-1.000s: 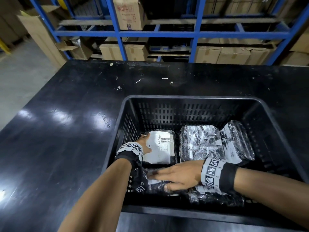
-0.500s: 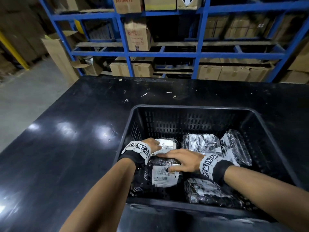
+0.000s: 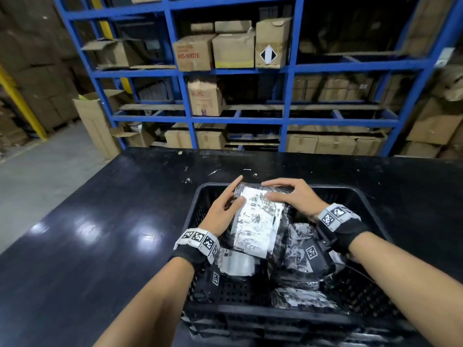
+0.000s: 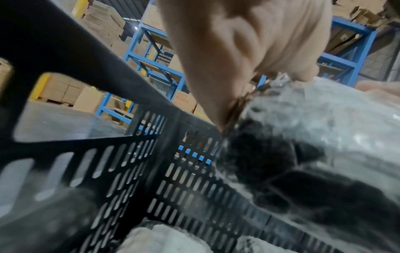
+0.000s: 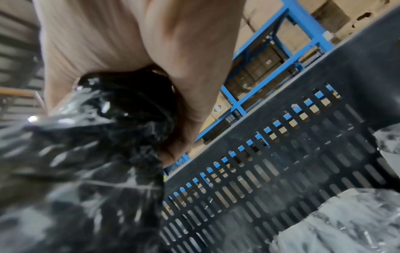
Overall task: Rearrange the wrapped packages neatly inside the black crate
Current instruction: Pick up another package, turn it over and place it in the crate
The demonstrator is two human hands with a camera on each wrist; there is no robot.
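Wrapped package [image 3: 255, 221] held above black crate [image 3: 370, 211] on worktop [image 3: 100, 221], gripped between left hand [image 3: 223, 211] and right hand [image 3: 293, 199], fingers [image 3: 275, 182] curled over its top edge; at least three more packages [image 3: 298, 251] lying in crate below.

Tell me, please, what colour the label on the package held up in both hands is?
The label is white with black print and barcodes, clearest in the head view.
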